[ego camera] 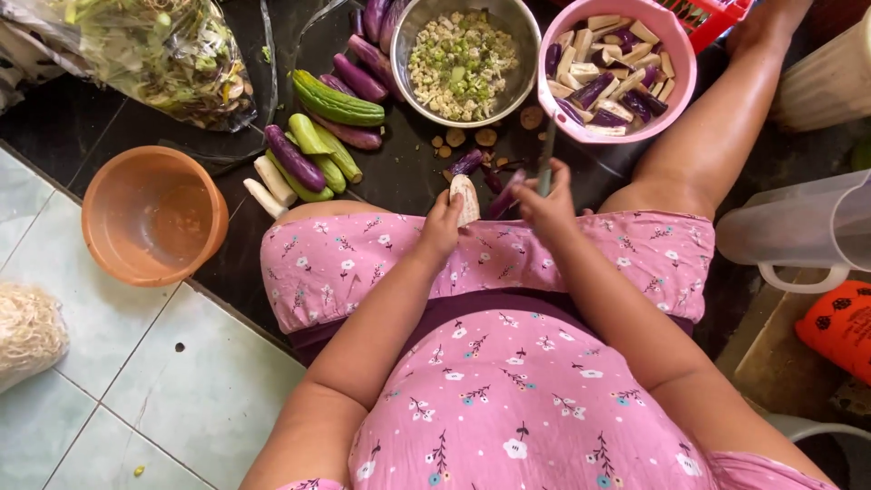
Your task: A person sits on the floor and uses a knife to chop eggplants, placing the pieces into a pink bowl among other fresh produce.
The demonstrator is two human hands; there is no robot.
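- The person is sitting on the floor in a pink flowered dress (490, 399), with the knees over the dark floor (91, 127); both hands are meeting just above the lap.
- The left hand (442, 227) is closing its grip around a peeled eggplant piece (465, 198); the piece is pale on its cut face and is standing nearly upright between the fingers.
- The right hand (549, 207) is clenching its grip on a knife (546, 159); the blade is pointing away from the body, toward the pink bowl (617, 132); a thin purple strip of peel (504, 192) is hanging between the two hands.
- The pink bowl is holding cut eggplant sticks, white and purple; just beside it, to the left, a metal bowl (524, 86) is holding small chopped green and white bits.
- Whole purple eggplants (292, 156) and green gourds (336, 102) are lying on the dark floor, left of the hands.
- An empty orange bowl (154, 215) is standing further left, at the edge of the pale tiles (181, 381); a clear plastic jug (807, 227) is standing to the right of the legs.
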